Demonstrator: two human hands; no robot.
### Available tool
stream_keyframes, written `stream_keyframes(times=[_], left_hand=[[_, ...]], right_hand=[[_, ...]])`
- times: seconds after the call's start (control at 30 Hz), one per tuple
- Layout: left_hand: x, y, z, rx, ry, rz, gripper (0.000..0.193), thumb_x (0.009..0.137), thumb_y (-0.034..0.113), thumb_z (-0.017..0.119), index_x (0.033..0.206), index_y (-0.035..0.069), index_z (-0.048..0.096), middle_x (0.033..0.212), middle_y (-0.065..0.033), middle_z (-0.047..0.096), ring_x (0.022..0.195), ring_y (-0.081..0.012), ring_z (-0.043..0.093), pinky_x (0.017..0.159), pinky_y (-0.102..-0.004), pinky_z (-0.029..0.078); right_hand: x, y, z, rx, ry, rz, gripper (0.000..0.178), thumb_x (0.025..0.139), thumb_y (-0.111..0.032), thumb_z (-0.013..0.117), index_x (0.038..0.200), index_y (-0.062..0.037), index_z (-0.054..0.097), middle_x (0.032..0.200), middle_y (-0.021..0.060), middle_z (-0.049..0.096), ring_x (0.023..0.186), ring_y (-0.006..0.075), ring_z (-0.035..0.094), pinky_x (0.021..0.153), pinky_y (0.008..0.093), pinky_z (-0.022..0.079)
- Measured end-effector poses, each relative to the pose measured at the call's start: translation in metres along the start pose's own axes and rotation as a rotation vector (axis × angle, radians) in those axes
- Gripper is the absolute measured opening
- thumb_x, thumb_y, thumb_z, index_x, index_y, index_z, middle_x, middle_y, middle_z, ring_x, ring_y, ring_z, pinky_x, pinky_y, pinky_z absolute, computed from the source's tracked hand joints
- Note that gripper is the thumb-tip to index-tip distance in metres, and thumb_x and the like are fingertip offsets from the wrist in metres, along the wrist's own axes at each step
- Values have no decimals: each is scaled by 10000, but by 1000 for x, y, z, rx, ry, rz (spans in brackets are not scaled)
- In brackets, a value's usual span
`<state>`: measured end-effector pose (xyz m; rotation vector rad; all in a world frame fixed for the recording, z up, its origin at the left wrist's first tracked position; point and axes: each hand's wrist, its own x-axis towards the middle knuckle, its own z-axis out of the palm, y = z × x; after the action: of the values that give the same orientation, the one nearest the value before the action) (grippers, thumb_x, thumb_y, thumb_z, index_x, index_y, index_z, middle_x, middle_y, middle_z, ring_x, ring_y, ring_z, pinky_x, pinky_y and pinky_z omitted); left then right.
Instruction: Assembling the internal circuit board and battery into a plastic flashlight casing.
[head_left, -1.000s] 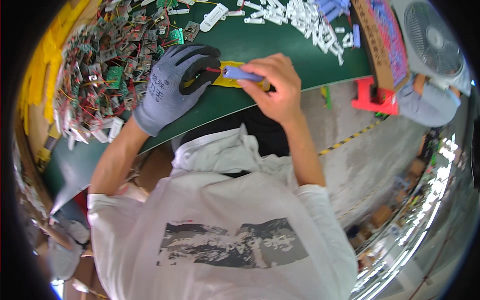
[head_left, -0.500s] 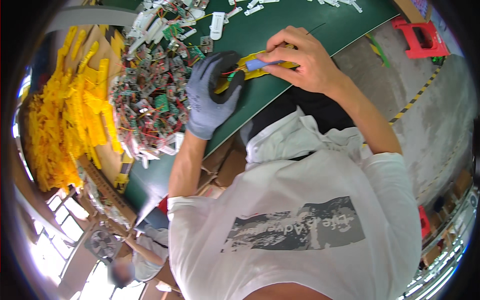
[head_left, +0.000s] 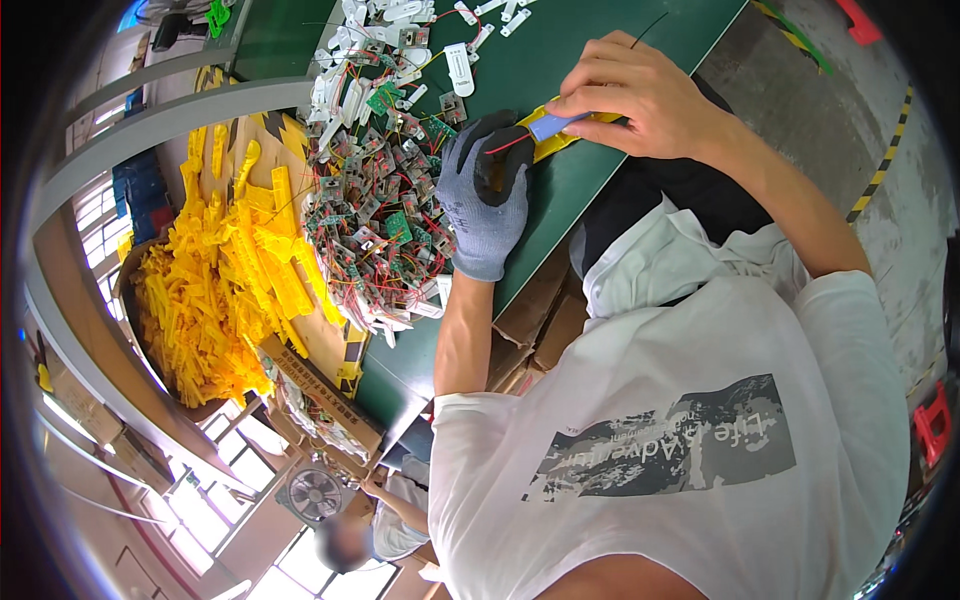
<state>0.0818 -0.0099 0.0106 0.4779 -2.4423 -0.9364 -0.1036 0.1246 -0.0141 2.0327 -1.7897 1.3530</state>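
My left hand [head_left: 487, 205], in a grey glove with dark fingertips, curls round the near-left end of a yellow plastic casing [head_left: 556, 148]. The casing lies along the edge of the green table. Bare and pinched closed, my right hand [head_left: 650, 100] holds a blue battery-like cell [head_left: 550, 125] over the casing. A red wire [head_left: 508, 144] runs from the cell toward the gloved fingers. A thin dark wire [head_left: 650, 30] sticks out above my right hand. The casing's left end is mostly hidden by the glove.
Left of my gloved hand is a heap of small circuit boards with wires [head_left: 375, 215]. White plastic parts [head_left: 350, 95] lie beyond it, and yellow casings [head_left: 215, 310] are piled further left. Another person [head_left: 400, 515] is at the lower left, near a fan [head_left: 313, 493].
The whole scene has shifted to the right in the view. The green board seen by my left fingers is now hidden, and the red wire shows more plainly. Both hands keep their hold.
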Motion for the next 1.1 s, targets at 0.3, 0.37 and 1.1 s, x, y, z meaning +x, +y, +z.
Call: stream_keyframes(times=[0.3, 0.37, 1.1], left_hand=[[-7, -5, -3, -79, 28, 2, 251, 767, 23, 664, 1017, 40, 647, 1042, -122, 656, 944, -281, 616, 839, -367, 481], [-8, -5, -7, -54, -6, 90, 348, 831, -41, 573, 1178, -43, 557, 1093, -153, 637, 988, -202, 619, 873, -333, 483], [3, 96, 50, -781, 601, -379, 857, 869, -37, 571, 1522, 193, 65, 1479, -93, 276, 1205, -206, 425, 991, -357, 396]], right_hand=[[2, -4, 1, 18, -55, -42, 178, 747, -168, 750, 906, -134, 679, 858, -36, 560, 824, 154, 547, 810, 316, 421], [1, -9, 1, -6, -83, -24, 231, 741, -179, 754, 950, -137, 667, 876, -35, 565, 836, 162, 547, 818, 321, 418], [-1, -74, 5, 175, 194, 323, 649, 667, -88, 743, 1267, -108, 495, 1149, 105, 571, 964, 312, 563, 823, 404, 475]])
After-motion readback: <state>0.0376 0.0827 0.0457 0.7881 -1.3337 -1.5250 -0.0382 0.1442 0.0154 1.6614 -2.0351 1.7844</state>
